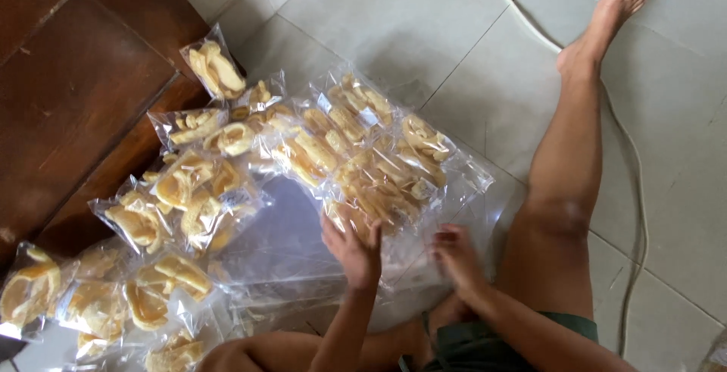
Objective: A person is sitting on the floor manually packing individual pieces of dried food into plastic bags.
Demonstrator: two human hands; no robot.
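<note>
While person sits on tiled floor (424, 16), left hand (354, 248) rests fingers spread on clear bag of yellow crackers (371, 190), pressing, not gripping. Right hand (454, 254) curled at same bag's near edge, possibly pinching plastic. Step: arranging packets. Next: firm two-handed hold. Other bags (182, 190) toward wooden step (68, 92).

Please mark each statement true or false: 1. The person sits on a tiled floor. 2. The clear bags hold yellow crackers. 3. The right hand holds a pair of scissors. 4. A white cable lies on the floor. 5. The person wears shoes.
1. True: the tiled floor is under the person.
2. True: the clear bags hold yellow crackers.
3. False: the right hand rests on clear plastic and holds no tool; the left hand touches a bag.
4. True: the white cable runs past the leg.
5. False: the foot is bare.
</note>
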